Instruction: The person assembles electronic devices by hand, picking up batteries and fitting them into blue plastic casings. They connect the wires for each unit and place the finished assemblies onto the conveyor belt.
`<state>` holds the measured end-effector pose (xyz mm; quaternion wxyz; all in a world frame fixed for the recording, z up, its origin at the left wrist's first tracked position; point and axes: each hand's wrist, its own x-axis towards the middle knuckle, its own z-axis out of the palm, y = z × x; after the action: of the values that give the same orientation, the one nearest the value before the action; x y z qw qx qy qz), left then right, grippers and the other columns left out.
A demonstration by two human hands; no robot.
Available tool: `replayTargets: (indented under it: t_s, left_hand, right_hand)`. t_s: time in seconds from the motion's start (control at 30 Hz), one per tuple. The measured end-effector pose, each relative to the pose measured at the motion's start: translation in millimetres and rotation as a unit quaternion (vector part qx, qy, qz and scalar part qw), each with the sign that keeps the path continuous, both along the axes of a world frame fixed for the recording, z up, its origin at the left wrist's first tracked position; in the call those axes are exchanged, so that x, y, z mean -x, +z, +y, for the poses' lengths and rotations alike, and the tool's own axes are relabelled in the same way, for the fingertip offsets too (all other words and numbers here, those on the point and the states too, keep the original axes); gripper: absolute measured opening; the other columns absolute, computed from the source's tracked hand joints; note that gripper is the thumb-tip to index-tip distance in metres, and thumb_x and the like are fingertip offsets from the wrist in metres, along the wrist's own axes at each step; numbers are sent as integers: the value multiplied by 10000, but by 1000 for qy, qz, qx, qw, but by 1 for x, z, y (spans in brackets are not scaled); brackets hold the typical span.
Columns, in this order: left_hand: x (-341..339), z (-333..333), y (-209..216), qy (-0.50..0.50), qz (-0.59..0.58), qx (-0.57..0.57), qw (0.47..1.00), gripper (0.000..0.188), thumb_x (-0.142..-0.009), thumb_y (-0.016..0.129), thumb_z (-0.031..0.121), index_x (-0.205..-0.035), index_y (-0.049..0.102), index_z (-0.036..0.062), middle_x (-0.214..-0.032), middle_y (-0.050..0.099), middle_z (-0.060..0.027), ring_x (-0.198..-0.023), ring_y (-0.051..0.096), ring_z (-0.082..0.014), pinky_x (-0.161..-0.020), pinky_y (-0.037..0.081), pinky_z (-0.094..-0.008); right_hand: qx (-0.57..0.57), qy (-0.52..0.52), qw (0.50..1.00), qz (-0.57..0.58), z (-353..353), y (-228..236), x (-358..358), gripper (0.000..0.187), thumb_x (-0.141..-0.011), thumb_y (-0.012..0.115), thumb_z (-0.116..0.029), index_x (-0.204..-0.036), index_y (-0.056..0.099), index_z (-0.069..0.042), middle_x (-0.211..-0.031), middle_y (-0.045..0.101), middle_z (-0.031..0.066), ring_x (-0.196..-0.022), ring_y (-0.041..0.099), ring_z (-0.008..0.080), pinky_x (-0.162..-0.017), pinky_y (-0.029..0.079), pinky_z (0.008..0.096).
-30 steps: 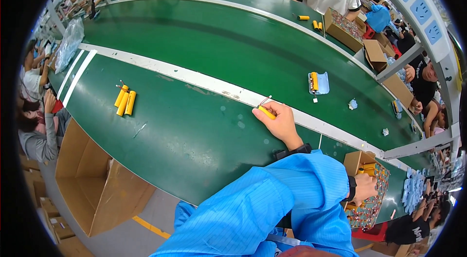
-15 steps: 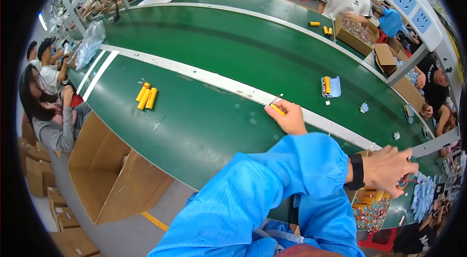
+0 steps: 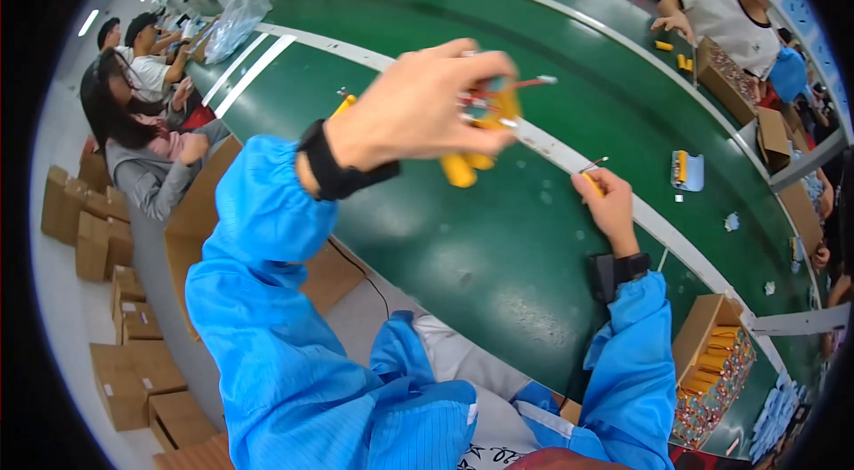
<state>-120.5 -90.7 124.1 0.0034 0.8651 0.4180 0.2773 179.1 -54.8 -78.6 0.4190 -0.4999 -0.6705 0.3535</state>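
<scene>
My left hand, with a black band at its wrist, is raised over the green table. Its fingers are curled around several yellow cylindrical batteries with red wires and small white connectors; motion blurs them. My right hand rests by the white strip, pinching one yellow battery whose thin wire points up. Partly hidden behind my left wrist, another yellow battery lies on the table.
At the right, a cardboard box holds many wired yellow batteries, beside stacked light-blue pieces. An open blue wrapper with a yellow battery lies past the white strip. A clear plastic bag sits far left. Co-workers sit around.
My left hand has swung from the box at the right across to the left, and now carries several batteries. My right hand still pinches its battery. The view has shifted.
</scene>
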Motion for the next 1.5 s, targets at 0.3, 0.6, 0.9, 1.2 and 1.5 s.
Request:
replayTargets:
  t_s: [0.3,0.6,0.9,1.2,1.5]
  left_hand:
    - [116,34,-55,153,183,314,919,499,-665,752,439,-999,618,93,-911,657,-126,-828,646,-319,-723,520,-394]
    - [135,74,-102,137,157,179,962,749,-661,767,558,-1221,568,103,-1165,596,-199,-1037,592,-358,-861,501,-391]
    - [197,43,-112,324,3,191,927,656,-752,750,440,-1179,532,-8,-1034,628,-168,-902,625,-246,-772,510,-335]
    - [204,8,-137,374,-6,253,893,298,-701,707,166,-882,598,-45,-759,627,-112,-713,615,-208,-668,509,-318]
    - [183,33,-142,352,1,120,928,272,-767,649,115,-997,600,-21,-954,629,-161,-848,619,-264,-771,502,-337]
  right_hand:
    - [-1,-2,1000,-31,4,-1,-3,228,-860,695,-218,-770,614,-25,-608,526,-47,-548,461,28,-511,342,196]
    - [5,-17,1000,-21,-1,0,-3,266,-820,730,-254,-785,635,-8,-616,557,-21,-556,473,48,-520,363,216]
    - [-11,-22,999,-40,1,1,-1,315,-786,754,-297,-779,655,3,-622,590,27,-548,500,94,-529,397,246]
    - [-15,-26,997,-76,3,8,3,238,-810,738,-227,-803,652,-6,-644,584,-5,-572,487,58,-548,395,223]
    - [-38,-22,997,-64,-3,9,-3,263,-793,754,-245,-774,658,-1,-613,569,7,-559,482,65,-531,393,238]
